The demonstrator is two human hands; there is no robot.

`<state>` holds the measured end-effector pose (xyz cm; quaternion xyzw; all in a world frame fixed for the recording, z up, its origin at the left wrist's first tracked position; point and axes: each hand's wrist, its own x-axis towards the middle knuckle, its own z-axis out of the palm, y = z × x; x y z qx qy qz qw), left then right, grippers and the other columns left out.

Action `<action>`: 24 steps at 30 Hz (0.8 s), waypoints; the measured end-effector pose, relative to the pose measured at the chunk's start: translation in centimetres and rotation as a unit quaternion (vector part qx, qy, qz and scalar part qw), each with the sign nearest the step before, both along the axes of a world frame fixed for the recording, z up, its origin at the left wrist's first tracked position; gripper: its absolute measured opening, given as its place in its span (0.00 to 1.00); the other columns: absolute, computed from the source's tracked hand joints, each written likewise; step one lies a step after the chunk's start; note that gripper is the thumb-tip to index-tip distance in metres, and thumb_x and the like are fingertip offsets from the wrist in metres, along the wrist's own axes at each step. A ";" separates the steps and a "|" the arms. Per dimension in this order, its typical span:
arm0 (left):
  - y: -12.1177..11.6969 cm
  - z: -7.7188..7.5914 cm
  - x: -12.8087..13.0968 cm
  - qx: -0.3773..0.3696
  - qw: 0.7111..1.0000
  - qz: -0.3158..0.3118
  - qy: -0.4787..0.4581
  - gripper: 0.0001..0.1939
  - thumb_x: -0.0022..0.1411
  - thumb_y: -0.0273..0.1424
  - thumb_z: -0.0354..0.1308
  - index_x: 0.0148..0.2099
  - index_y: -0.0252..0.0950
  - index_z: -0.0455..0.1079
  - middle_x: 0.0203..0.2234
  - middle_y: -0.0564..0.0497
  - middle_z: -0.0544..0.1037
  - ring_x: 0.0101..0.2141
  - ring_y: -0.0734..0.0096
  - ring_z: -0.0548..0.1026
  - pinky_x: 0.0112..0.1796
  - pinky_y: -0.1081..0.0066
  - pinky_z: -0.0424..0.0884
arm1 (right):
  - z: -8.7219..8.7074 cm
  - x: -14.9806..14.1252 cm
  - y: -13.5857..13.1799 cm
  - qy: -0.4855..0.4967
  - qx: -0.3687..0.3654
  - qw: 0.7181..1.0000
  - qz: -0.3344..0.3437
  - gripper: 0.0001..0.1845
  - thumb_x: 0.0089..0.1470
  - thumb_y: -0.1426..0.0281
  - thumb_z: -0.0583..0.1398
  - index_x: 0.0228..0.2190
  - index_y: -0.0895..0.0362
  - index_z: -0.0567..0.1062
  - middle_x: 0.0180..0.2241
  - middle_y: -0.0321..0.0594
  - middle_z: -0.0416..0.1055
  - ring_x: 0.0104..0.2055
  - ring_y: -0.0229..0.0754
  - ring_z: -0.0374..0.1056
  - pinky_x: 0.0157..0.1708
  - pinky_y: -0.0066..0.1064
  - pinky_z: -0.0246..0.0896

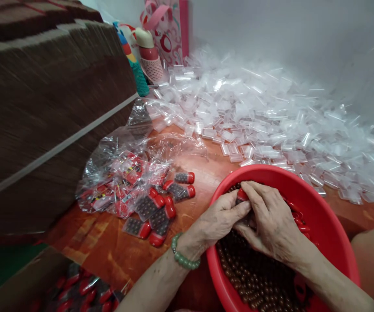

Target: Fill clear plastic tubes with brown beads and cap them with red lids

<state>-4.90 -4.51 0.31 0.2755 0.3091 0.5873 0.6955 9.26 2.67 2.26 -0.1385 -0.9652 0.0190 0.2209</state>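
Observation:
Over a red basin (331,212) my left hand (219,216) and my right hand (269,219) meet, both closed around one small clear case with a red cap (242,196). Fingers cover most of the case, so its contents are hidden. Below them the basin holds a heap of shiny brown balls (255,279). Loose red caps (300,221) lie along the basin's right inner side. To the left, several filled cases with red caps (157,216) rest on the orange tabletop (200,164), dark balls showing through their clear walls.
A large pile of clear empty cases (255,112) spreads across the back and right. A clear plastic bag (118,173) with red printed pieces lies at left, beside stacked brown cardboard (53,86). Behind stand a bottle (149,54) and pink gift bag (170,39). A lower-left box (27,273) holds more red-capped cases.

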 end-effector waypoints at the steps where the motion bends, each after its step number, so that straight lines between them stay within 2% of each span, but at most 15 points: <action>1: 0.0 0.0 0.0 0.000 1.000 0.001 0.008 0.22 0.59 0.43 0.65 0.48 0.32 0.73 0.34 0.50 0.77 0.35 0.72 0.72 0.41 0.72 0.67 | -0.1 0.0 0.0 0.002 0.010 1.000 0.000 0.36 0.57 0.64 0.60 0.60 0.71 0.57 0.52 0.63 0.67 0.53 0.58 0.63 0.50 0.50 0.63; 5: 0.2 0.0 -0.1 0.000 0.999 0.004 0.037 0.23 0.56 0.46 0.66 0.43 0.31 0.74 0.31 0.50 0.75 0.32 0.73 0.71 0.37 0.72 0.66 | -0.3 -0.2 0.2 0.017 0.022 0.999 0.023 0.33 0.57 0.65 0.60 0.58 0.71 0.59 0.46 0.62 0.69 0.47 0.59 0.65 0.45 0.51 0.66; 8: 0.4 -0.2 -0.2 -0.008 0.999 0.005 0.039 0.22 0.55 0.46 0.67 0.40 0.31 0.74 0.29 0.51 0.75 0.31 0.73 0.71 0.36 0.72 0.67 | 0.2 -0.3 0.2 0.018 -0.009 1.000 0.023 0.32 0.56 0.64 0.61 0.56 0.69 0.61 0.45 0.61 0.69 0.46 0.60 0.66 0.44 0.53 0.66; 11: 0.1 0.0 -0.4 -0.016 0.998 0.028 0.057 0.20 0.56 0.44 0.66 0.41 0.32 0.73 0.31 0.51 0.76 0.32 0.73 0.73 0.37 0.72 0.69 | 1.3 0.0 -0.1 -0.049 -0.113 0.992 0.033 0.40 0.55 0.63 0.64 0.61 0.67 0.55 0.55 0.63 0.64 0.57 0.62 0.61 0.54 0.55 0.62; 13: -0.7 0.6 -1.0 -0.022 0.995 0.048 0.089 0.18 0.59 0.43 0.63 0.43 0.33 0.71 0.32 0.51 0.77 0.32 0.73 0.74 0.36 0.72 0.71 | 1.5 0.2 -0.3 -0.068 -0.205 0.976 0.040 0.42 0.56 0.65 0.63 0.64 0.64 0.50 0.60 0.62 0.59 0.63 0.59 0.56 0.58 0.53 0.59; 14: -1.2 1.0 -1.4 -0.025 0.991 0.061 0.117 0.17 0.62 0.42 0.61 0.44 0.33 0.70 0.33 0.50 0.77 0.31 0.73 0.75 0.36 0.72 0.72 | 1.4 0.2 -0.4 -0.063 -0.249 0.966 0.036 0.38 0.58 0.66 0.61 0.63 0.62 0.51 0.60 0.59 0.60 0.63 0.56 0.57 0.58 0.51 0.60; 16: -2.4 1.8 -2.6 -0.020 0.972 0.114 0.204 0.15 0.64 0.42 0.58 0.44 0.34 0.68 0.34 0.50 0.78 0.33 0.72 0.77 0.36 0.72 0.74 | 0.5 -0.3 -0.2 -0.052 -0.313 0.948 0.015 0.23 0.63 0.71 0.55 0.58 0.57 0.60 0.54 0.51 0.67 0.56 0.49 0.65 0.55 0.45 0.64; 18: -3.7 2.0 -4.2 -0.022 0.928 0.204 0.310 0.14 0.66 0.41 0.56 0.45 0.36 0.68 0.35 0.49 0.79 0.34 0.71 0.78 0.38 0.70 0.75 | -0.9 -1.5 -0.1 -0.077 -0.318 0.945 -0.008 0.13 0.65 0.74 0.50 0.50 0.56 0.67 0.48 0.47 0.72 0.49 0.46 0.69 0.52 0.42 0.65; 20: -4.9 1.7 -6.0 -0.039 0.866 0.268 0.420 0.14 0.66 0.42 0.55 0.48 0.38 0.68 0.36 0.49 0.79 0.35 0.68 0.78 0.41 0.66 0.75 | -2.2 -2.9 -0.1 -0.131 -0.254 0.958 -0.032 0.13 0.63 0.76 0.49 0.47 0.60 0.68 0.48 0.52 0.70 0.51 0.48 0.67 0.54 0.45 0.62; 22: -5.9 0.7 -7.9 -0.080 0.787 0.287 0.540 0.14 0.67 0.41 0.54 0.49 0.40 0.69 0.37 0.49 0.80 0.37 0.64 0.79 0.42 0.62 0.74 | -2.8 -3.9 -0.5 -0.147 -0.235 0.959 -0.052 0.11 0.62 0.76 0.49 0.43 0.63 0.70 0.45 0.55 0.70 0.49 0.52 0.66 0.54 0.48 0.60; 23: -6.4 0.1 -8.7 -0.100 0.742 0.298 0.592 0.13 0.66 0.40 0.54 0.49 0.40 0.69 0.37 0.49 0.80 0.39 0.61 0.79 0.42 0.61 0.74 | -2.9 -4.0 -1.0 -0.158 -0.234 0.958 -0.043 0.10 0.62 0.74 0.50 0.41 0.63 0.71 0.43 0.54 0.71 0.47 0.52 0.66 0.53 0.48 0.61; 24: -6.8 -0.6 -9.4 -0.113 0.712 0.304 0.623 0.14 0.66 0.40 0.53 0.50 0.40 0.69 0.39 0.48 0.81 0.41 0.58 0.79 0.43 0.59 0.73 | -2.8 -3.9 -1.5 -0.174 -0.235 0.956 -0.019 0.10 0.63 0.73 0.51 0.39 0.62 0.71 0.41 0.53 0.71 0.45 0.51 0.66 0.51 0.47 0.62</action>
